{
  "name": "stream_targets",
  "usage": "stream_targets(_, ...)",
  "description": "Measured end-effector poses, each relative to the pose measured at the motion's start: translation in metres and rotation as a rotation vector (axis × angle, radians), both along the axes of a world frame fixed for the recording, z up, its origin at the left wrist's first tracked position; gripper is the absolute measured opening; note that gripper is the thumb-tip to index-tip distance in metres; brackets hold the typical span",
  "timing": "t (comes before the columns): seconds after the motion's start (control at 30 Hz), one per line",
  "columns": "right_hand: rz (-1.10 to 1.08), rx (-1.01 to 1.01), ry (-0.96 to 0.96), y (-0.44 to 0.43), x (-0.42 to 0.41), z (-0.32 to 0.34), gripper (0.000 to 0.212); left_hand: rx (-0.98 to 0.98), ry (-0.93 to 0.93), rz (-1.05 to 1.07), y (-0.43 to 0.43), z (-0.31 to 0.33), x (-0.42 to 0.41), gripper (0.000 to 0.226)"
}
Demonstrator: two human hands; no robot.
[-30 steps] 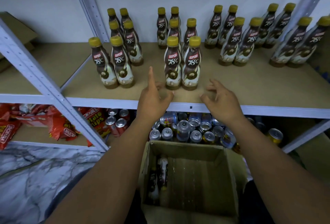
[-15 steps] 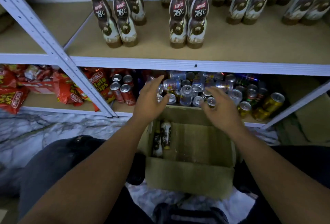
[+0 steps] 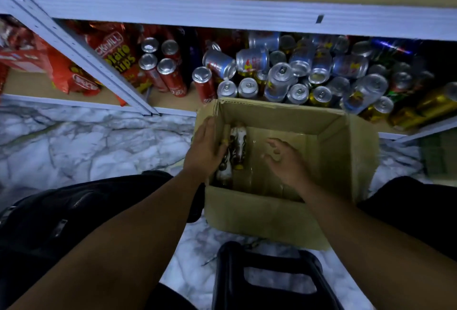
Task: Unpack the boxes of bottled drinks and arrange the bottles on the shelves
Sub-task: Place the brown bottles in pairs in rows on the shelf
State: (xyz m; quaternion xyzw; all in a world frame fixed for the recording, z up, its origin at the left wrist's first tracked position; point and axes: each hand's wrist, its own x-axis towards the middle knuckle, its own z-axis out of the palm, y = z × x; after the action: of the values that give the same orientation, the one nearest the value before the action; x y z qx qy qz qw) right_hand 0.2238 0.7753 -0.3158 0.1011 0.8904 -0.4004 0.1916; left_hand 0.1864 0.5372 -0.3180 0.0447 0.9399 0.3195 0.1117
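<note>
Head view, cardboard box (image 3: 267, 213), seemingly two bottles (image 3: 238, 146) inside

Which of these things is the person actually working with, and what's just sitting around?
In use:
cardboard box
two bottles lying in it
left hand reaching the bottles
right hand, open inside the box
upper shelf

Just lying about:
drink cans
snack bags
black stool

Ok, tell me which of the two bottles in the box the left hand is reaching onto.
The left-wall bottle, under the left hand. The other bottle lies uncovered beside it, toward the open right hand.
</note>
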Motion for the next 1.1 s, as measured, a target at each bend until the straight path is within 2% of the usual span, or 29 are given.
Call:
stream_targets(0.07, 0.013, -0.011, -0.067, -0.011, -0.001, -0.019, 0.052, 0.002, 0.006, -0.001, -0.005, -0.008, -0.002, 0.076)
stream_targets(0.23, 0.005, -0.077, -0.181, -0.032, -0.016, -0.059, 0.057, 0.058, 0.027, 0.052, -0.007, -0.021, -0.001, 0.065)
stream_targets(0.43, -0.065, -0.193, -0.213, -0.051, -0.034, -0.098, 0.06, 0.073, 0.035, 0.065, -0.01, -0.027, 0.0, 0.057)
stream_targets(0.6, -0.196, -0.281, -0.225, -0.073, -0.041, -0.12, 0.074, 0.072, 0.038, 0.071, -0.011, -0.03, 0.001, 0.06)
stream_targets(0.7, -0.277, -0.271, -0.167, -0.085, -0.042, -0.126, 0.074, 0.076, 0.023, 0.066, -0.012, -0.032, 0.0, 0.062)
stream_targets(0.83, -0.274, -0.263, -0.183, -0.085, -0.04, -0.129, 0.073, 0.083, 0.021, 0.064, -0.013, -0.034, -0.001, 0.063)
stream_targets(1.1, -0.243, -0.145, -0.24, -0.012, -0.012, -0.129, 0.072, 0.087, 0.038, 0.078, -0.01, -0.035, 0.002, 0.062)
